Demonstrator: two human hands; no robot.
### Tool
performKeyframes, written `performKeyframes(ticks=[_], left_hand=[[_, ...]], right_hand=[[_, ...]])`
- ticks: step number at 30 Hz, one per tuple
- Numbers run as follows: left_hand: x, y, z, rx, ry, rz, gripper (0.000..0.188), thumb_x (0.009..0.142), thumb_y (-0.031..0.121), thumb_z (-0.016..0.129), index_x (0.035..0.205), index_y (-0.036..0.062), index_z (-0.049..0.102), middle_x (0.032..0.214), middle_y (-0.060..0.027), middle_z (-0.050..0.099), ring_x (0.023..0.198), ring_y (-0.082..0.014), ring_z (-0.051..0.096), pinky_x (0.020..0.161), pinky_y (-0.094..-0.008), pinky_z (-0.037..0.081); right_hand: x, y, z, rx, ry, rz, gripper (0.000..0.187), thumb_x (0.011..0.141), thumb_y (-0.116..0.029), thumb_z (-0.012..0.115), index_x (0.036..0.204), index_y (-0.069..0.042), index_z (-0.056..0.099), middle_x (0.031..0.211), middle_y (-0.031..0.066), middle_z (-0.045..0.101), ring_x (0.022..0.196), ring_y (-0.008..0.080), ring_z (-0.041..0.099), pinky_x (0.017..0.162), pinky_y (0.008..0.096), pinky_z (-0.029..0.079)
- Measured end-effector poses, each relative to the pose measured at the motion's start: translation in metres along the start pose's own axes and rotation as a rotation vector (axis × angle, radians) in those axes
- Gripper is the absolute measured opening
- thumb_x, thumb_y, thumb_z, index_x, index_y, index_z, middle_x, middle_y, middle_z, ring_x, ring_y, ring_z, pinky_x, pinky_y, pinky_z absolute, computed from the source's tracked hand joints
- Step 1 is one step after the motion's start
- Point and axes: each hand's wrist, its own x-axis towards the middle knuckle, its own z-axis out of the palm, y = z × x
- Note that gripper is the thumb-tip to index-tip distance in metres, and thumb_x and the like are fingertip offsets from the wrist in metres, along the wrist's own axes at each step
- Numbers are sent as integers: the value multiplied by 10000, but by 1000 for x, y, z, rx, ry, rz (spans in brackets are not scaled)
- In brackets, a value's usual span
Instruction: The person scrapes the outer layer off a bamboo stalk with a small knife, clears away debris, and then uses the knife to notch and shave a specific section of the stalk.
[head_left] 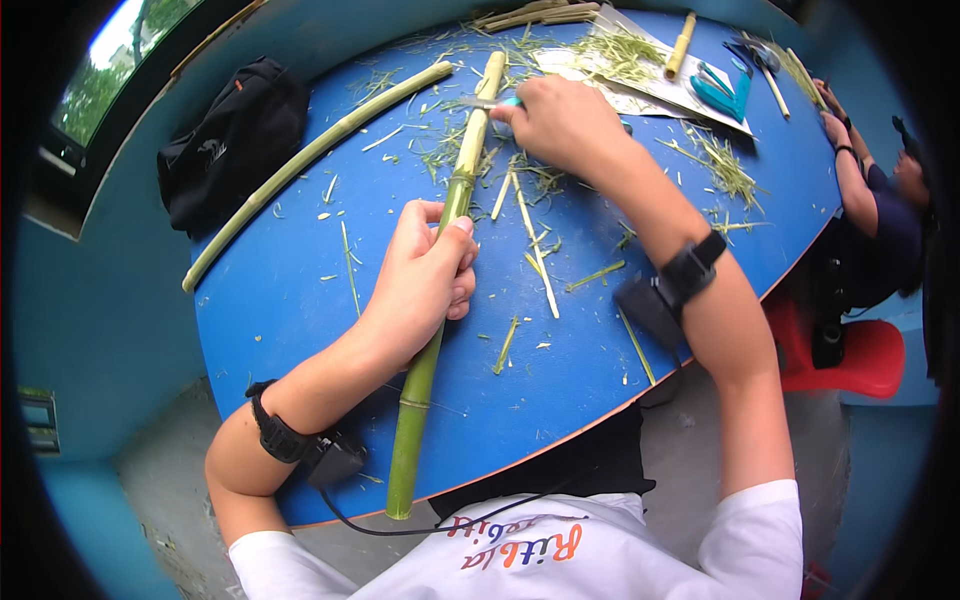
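Note:
A green bamboo pole (420, 390) slants from the table's near edge to its far side, its upper end scraped pale. My left hand (425, 270) is wrapped round the pole at about its middle. Up near the pale end, my right hand (568, 122) grips a knife (513, 101) with a teal handle, most of which the fingers hide. The thin metal blade lies across the pole. Green shavings (440, 148) and thin strips are scattered around this end.
A longer peeled pole (310, 165) lies to the left, beside a black bag (235, 140). Back right are a teal tool (722, 95), a short bamboo piece (681, 46) and shavings on paper. Another person (870, 200) sits at the right by a red chair (860, 360).

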Motion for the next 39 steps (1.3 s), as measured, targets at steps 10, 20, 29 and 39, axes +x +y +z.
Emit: performKeyframes(ticks=[10, 20, 29, 39], left_hand=[[-2, 4, -5, 4, -9, -11, 218, 960, 223, 470, 1060, 72, 350, 750, -11, 424, 486, -38, 365, 397, -193, 322], [1, 5, -9, -135, -51, -50, 233, 976, 262, 409, 1061, 46, 379, 722, -1, 439, 491, -39, 396, 404, -195, 350], [-3, 7, -5, -118, 13, -28, 228, 979, 233, 392, 1069, 25, 423, 686, -7, 435, 453, -40, 381, 370, -185, 336], [-6, 9, -6, -185, -32, -38, 301, 981, 240, 361, 1119, -20, 422, 675, -13, 437, 441, -35, 376, 352, -175, 342]], right_hand=[[-18, -14, -28, 92, -278, 1, 494, 853, -415, 565, 736, 62, 621, 596, 202, 561, 581, 325, 559, 573, 421, 431], [-16, -16, -9, 158, -242, 39, 474, 853, -410, 567, 763, 52, 626, 685, 216, 600, 669, 348, 592, 621, 427, 451], [-9, 0, -8, 187, -187, 2, 503, 869, -409, 554, 718, 70, 589, 602, 207, 542, 577, 327, 535, 576, 430, 412], [-3, 10, 4, 92, 58, -23, 465, 860, -383, 570, 722, 60, 601, 623, 234, 550, 603, 386, 539, 589, 474, 400]])
